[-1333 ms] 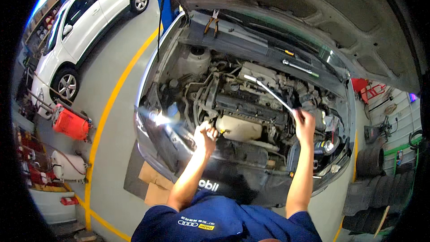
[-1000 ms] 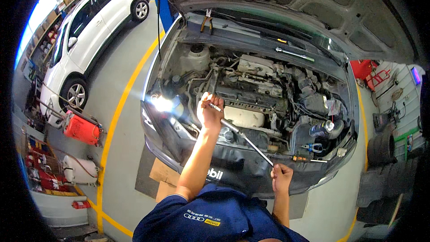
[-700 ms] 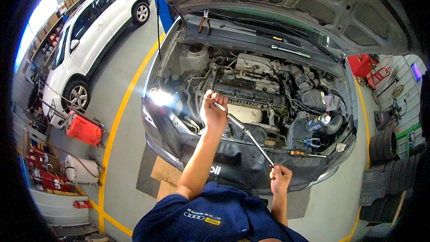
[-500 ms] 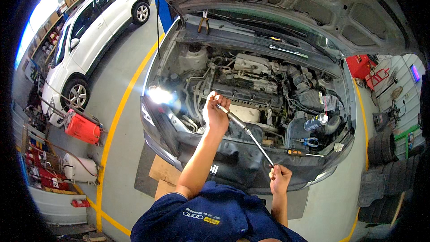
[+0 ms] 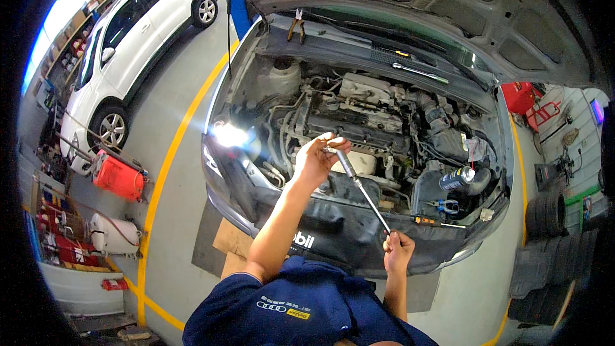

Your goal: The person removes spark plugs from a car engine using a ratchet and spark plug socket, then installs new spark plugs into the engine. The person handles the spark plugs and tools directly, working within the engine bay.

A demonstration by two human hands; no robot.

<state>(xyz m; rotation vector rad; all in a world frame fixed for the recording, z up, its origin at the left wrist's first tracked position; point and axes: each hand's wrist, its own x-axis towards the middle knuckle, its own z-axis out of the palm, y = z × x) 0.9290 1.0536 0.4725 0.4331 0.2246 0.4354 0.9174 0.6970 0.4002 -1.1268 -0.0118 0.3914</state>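
A grey car (image 5: 223, 202) is standing with its hood (image 5: 442, 1) raised, while a white car (image 5: 138, 35) is standing well apart on the left. A person in a navy shirt (image 5: 291, 304) is facing the exposed engine (image 5: 359, 122), and a black cover (image 5: 359, 237) is draping over the car's front edge. A red tank (image 5: 118, 178) is sitting on the left. A long metal tool (image 5: 369, 202) is slanting above the front of the engine bay, running between the hands. The left hand (image 5: 321, 157) is gripping its upper end with curled fingers; the right hand (image 5: 398, 251) is closing around its lower end. A spray can (image 5: 457, 178) is lying tilted at the bay's right. A ratchet (image 5: 419, 73) is resting on the cowl below the windshield, and orange-handled pliers (image 5: 296, 29) are lying farther left there. An orange-handled screwdriver (image 5: 427, 220) is lying near blue-handled pliers (image 5: 445, 206) at the right front. A lamp (image 5: 229, 134) is glaring at the bay's left.
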